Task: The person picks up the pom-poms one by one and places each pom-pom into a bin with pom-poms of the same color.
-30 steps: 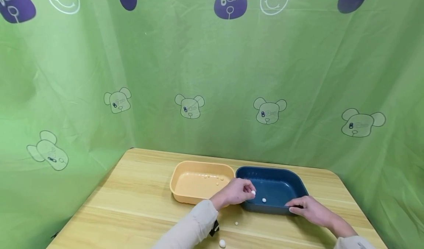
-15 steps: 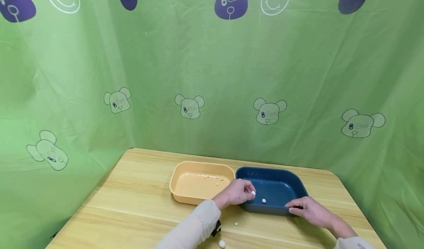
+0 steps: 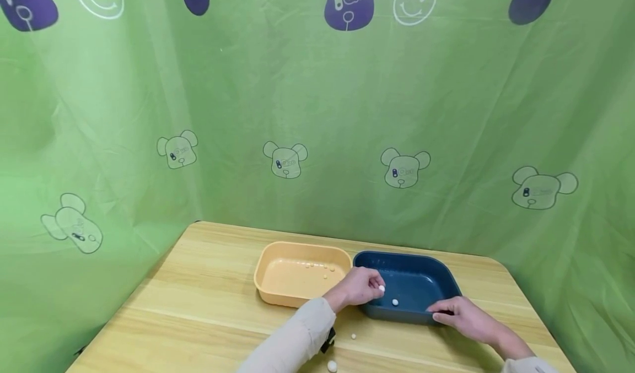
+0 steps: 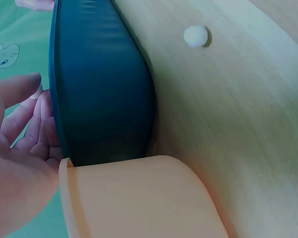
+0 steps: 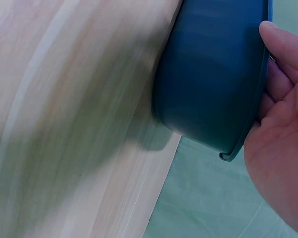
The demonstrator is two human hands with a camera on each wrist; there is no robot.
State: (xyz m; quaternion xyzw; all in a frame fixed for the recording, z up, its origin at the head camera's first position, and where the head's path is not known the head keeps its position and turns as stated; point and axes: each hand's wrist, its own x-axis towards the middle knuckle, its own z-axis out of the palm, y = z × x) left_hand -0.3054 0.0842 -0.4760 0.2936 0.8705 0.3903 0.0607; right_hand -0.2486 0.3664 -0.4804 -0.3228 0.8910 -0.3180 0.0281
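Thumb and fingers of my left hand (image 3: 358, 286) pinch a small white ball (image 3: 381, 288) above the near left part of the dark blue basin (image 3: 421, 286). Another white ball (image 3: 394, 302) lies inside that basin. At the basin's near right side, my right hand (image 3: 466, 319) grips the rim; the right wrist view has the thumb on the outer wall and the fingers (image 5: 278, 82) reaching over the edge. In the left wrist view, the held ball (image 4: 37, 92) is mostly hidden between the fingertips.
An orange-yellow basin (image 3: 285, 280) stands against the blue one's left side, with several small pale balls in it. On the wooden table (image 3: 198, 307), a tiny white ball (image 3: 354, 336) and a larger one (image 3: 332, 366) lie in front. A green curtain (image 3: 342, 97) hangs behind.
My left forearm has shifted slightly to the right, while the hand stays over the blue basin with the ball pinched. The right hand keeps its hold on the rim.
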